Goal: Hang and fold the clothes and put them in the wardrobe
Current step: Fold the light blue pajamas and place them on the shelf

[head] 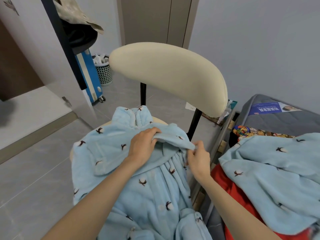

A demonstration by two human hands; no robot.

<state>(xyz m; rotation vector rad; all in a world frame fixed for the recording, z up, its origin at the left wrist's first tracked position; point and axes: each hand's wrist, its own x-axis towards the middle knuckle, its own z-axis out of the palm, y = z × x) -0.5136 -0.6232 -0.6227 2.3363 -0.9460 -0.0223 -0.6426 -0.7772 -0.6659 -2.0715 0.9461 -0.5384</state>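
Note:
A light blue fleece garment (pixel 110 153) with small cotton-flower prints lies spread over the seat of a chair, collar toward the backrest. My left hand (pixel 142 146) grips a folded flap of this garment near its chest. My right hand (pixel 197 156) pinches the same flap's edge at the right side. A second piece of the same blue fleece (pixel 270 170) lies on the bed at the right, on top of a red garment (pixel 230 187).
The chair has a cream padded backrest (pixel 169 75) on black posts. A bed with a grey mattress (pixel 280 118) and a patterned cloth stands at the right. A blue-and-white case (pixel 90 75), a mesh bin (pixel 103 71) and a white door panel stand at the left.

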